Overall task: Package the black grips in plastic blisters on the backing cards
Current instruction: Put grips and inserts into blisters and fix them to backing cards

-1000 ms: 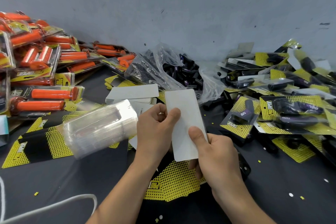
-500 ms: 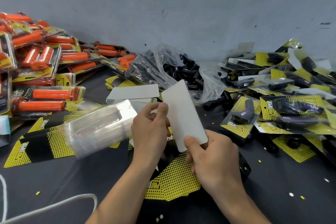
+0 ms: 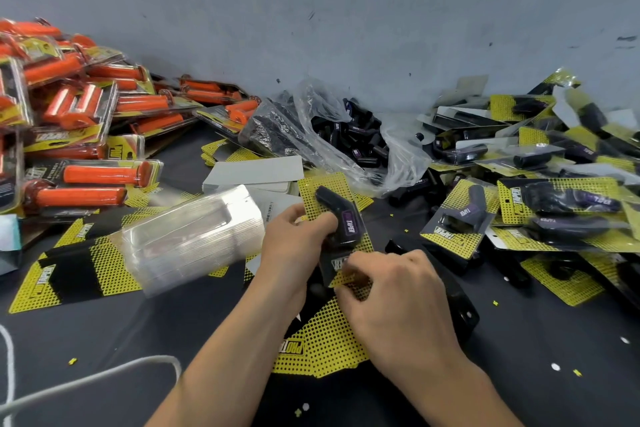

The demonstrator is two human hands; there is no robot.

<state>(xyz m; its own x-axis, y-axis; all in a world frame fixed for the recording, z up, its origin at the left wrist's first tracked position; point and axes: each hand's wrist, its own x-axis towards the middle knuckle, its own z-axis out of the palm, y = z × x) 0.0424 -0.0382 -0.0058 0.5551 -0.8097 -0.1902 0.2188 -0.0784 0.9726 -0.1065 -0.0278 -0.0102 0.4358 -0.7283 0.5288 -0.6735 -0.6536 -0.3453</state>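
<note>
Both hands are closed on one backing card [image 3: 323, 189], which is held just above the tabletop [image 3: 519, 374] at the centre of the view. The left hand [image 3: 298, 246] is curled round the card's left edge, with the thumb laid against the black grip [image 3: 341, 218]. The card's lower end is pinched by the right hand [image 3: 398, 291].

A second ago the plain white back of the card was turned to the camera and held higher. It has since been flipped and lowered, so that the printed, yellow-dotted face is now shown with the grip on it. From this it is judged that the unit is assembled and is being checked or pressed shut, with only the setting aside left to do.

The grip is seen as an angled, matt black piece with a purple label, lying aslant across the upper half of the card. A clear blister over it may be supposed, but its outline cannot be made out with certainty.

Loose grips are kept in a plastic bag [image 3: 322, 128] by the wall. A nested stack of empty blisters [image 3: 194, 239] lies on its side just left of the left hand. Finished packs [image 3: 540, 204] are heaped at the right, and unused cards [image 3: 322, 347] are spread beneath the hands. Much packaging is judged to remain.
</note>
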